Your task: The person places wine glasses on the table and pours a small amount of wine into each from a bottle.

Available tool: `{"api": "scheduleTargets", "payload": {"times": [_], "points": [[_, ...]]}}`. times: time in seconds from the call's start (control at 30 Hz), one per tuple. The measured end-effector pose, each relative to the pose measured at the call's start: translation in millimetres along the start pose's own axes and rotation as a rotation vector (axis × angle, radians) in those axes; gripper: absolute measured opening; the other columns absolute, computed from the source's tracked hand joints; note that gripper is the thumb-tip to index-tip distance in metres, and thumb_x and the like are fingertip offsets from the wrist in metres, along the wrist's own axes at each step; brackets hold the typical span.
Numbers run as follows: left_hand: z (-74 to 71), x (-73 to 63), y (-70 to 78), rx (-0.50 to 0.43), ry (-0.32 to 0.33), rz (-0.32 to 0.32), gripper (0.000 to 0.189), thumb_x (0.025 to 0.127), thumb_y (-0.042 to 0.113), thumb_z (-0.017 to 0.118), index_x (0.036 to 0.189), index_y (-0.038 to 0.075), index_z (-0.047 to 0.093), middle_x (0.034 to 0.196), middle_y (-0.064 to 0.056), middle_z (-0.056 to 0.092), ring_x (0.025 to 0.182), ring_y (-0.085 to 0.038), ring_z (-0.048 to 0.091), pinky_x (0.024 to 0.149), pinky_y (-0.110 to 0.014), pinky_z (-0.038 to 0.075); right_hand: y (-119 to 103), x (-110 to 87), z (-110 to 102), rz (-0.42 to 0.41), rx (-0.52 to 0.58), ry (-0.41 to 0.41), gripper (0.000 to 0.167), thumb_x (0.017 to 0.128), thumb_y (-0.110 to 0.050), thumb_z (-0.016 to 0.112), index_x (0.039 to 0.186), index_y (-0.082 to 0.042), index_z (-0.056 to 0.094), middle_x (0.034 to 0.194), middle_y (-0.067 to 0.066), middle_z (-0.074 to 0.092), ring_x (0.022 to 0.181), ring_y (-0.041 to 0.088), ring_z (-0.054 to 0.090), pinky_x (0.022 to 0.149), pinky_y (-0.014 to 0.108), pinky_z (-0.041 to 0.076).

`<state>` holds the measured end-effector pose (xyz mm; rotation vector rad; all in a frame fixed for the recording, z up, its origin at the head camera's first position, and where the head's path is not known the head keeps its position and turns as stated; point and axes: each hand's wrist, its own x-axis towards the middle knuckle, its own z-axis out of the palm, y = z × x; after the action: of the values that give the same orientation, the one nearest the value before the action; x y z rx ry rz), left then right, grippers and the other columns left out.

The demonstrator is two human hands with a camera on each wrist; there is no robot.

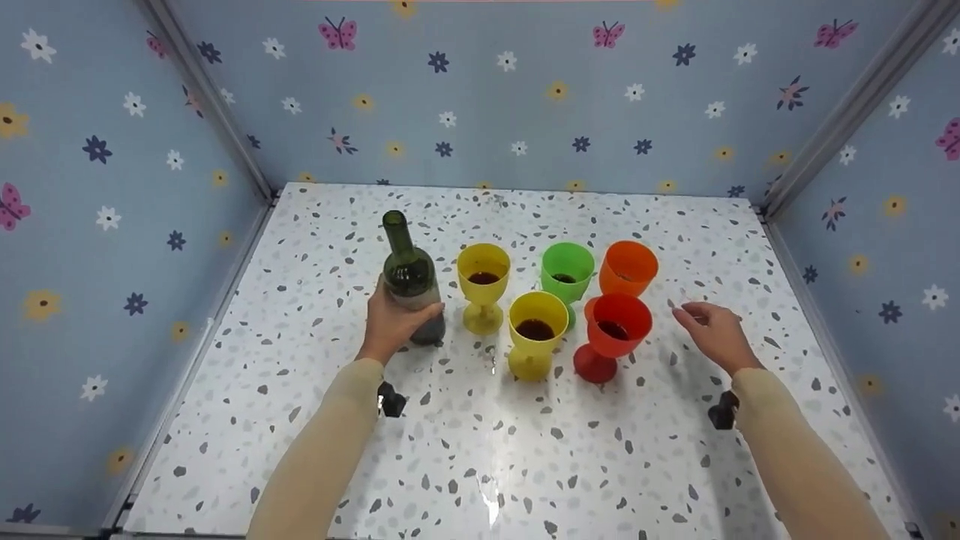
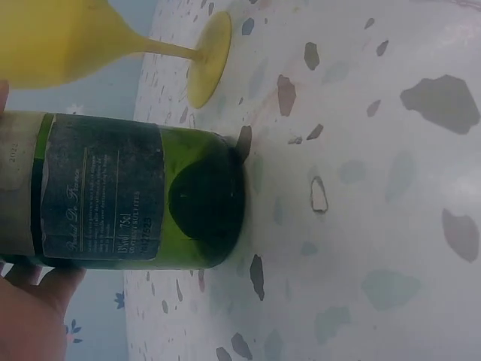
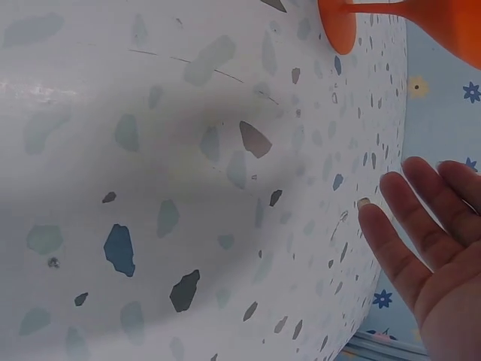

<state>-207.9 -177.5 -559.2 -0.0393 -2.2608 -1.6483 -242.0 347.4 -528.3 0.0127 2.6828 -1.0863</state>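
My left hand (image 1: 394, 321) grips a green glass wine bottle (image 1: 415, 281) around its labelled body; its neck has no cork in it. In the left wrist view, the bottle's base (image 2: 218, 199) is right at the tabletop and the back label faces the camera. Just right of the bottle stands a yellow goblet (image 1: 483, 262) with dark liquid inside. A second yellow goblet (image 1: 531, 361), a green goblet (image 1: 568, 259) and a red goblet (image 1: 596, 364) also hold dark liquid. Nearest my right hand (image 1: 716, 334) is an orange goblet (image 1: 628, 259). That hand hovers holding nothing, fingers relaxed.
The goblets stand close together mid-table, the red one overlapping the orange one in the head view. Beneath them is a white speckled tabletop (image 1: 465, 457). Blue flowered panels (image 1: 510, 90) wall it in at the back and both sides.
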Motion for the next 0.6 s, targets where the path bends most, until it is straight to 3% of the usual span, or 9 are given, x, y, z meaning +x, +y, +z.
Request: {"api": "scheduleTargets", "payload": {"times": [0.27, 0.53, 0.6], "points": [[-10.4, 3.4, 9.5, 0.007, -0.120, -0.126, 0.094, 0.070, 0.027, 0.091, 0.143, 0.014, 0.033, 0.138, -0.006, 0.051, 0.129, -0.023, 0.047, 0.111, -0.046, 0.031, 1, -1.7, 3, 0.017, -0.017, -0.014, 0.082, 0.093, -0.065, 0.049, 0.143, 0.000, 0.047, 0.139, 0.024, 0.051, 0.124, 0.041, 0.050, 0.102, 0.055, 0.042], [-20.6, 9.6, 12.3, -0.051, -0.199, -0.123, 0.098, 0.071, 0.018, 0.091, 0.148, 0.013, 0.030, 0.142, -0.010, 0.048, 0.132, -0.025, 0.044, 0.114, -0.045, 0.025, 2, -1.5, 6, 0.033, -0.003, -0.047, 0.086, 0.092, -0.066, 0.050, 0.145, 0.002, 0.044, 0.140, 0.024, 0.050, 0.125, 0.041, 0.049, 0.102, 0.054, 0.042], [-23.3, 9.3, 20.8, -0.068, -0.208, -0.110, 0.096, 0.073, 0.014, 0.089, 0.149, 0.012, 0.031, 0.143, -0.012, 0.048, 0.133, -0.028, 0.044, 0.115, -0.047, 0.024, 2, -1.3, 5, 0.036, -0.005, -0.048, 0.086, 0.092, -0.066, 0.050, 0.145, 0.002, 0.044, 0.140, 0.024, 0.050, 0.126, 0.041, 0.049, 0.102, 0.054, 0.042]]}}
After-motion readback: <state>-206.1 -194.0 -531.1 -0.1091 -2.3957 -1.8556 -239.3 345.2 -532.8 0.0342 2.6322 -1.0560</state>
